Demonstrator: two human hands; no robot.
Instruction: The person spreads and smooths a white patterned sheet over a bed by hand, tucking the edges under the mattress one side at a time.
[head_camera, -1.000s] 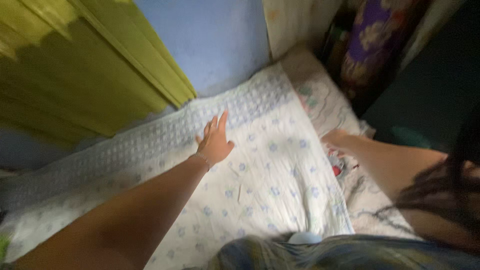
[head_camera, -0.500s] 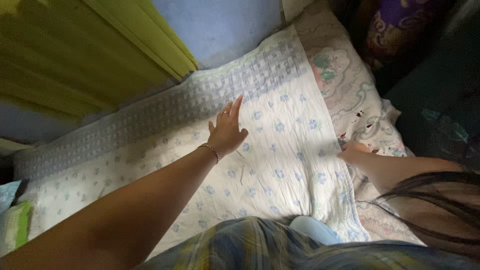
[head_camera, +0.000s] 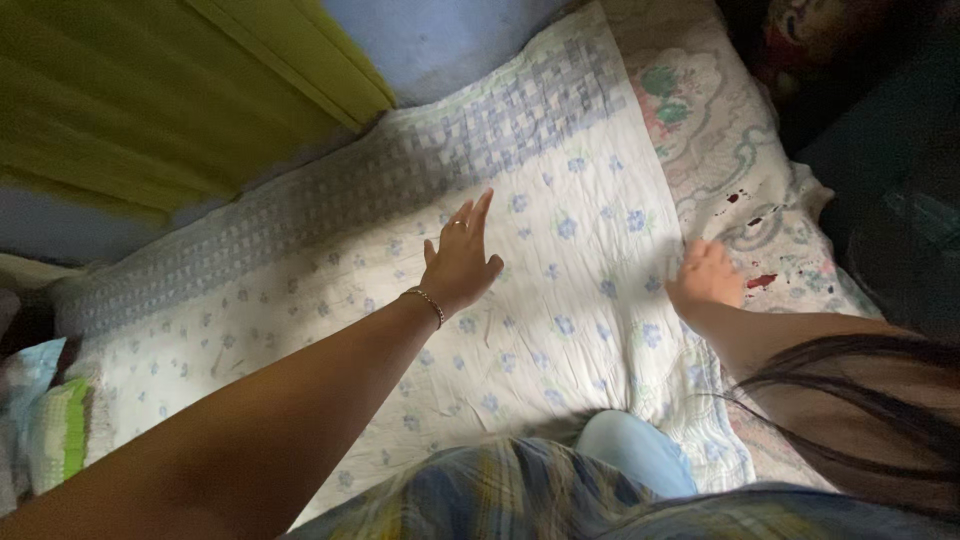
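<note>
- The quilt (head_camera: 520, 300), white with small blue flowers and a checked border, lies spread flat over the bed (head_camera: 740, 160), reaching the blue wall (head_camera: 440, 40).
- The left hand (head_camera: 458, 262) rests on its middle, fingers spread flat, gripping nothing.
- The right hand (head_camera: 706, 275) is at the quilt's right edge; blur hides whether it pinches the cloth.
- The quilt looks soft, light and limp, likely to wrinkle; edges or corners give the best hold.

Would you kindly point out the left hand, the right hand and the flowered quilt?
left hand (head_camera: 458, 265), head view, back of the hand.
right hand (head_camera: 706, 275), head view, back of the hand.
flowered quilt (head_camera: 560, 330), head view, bare middle.
</note>
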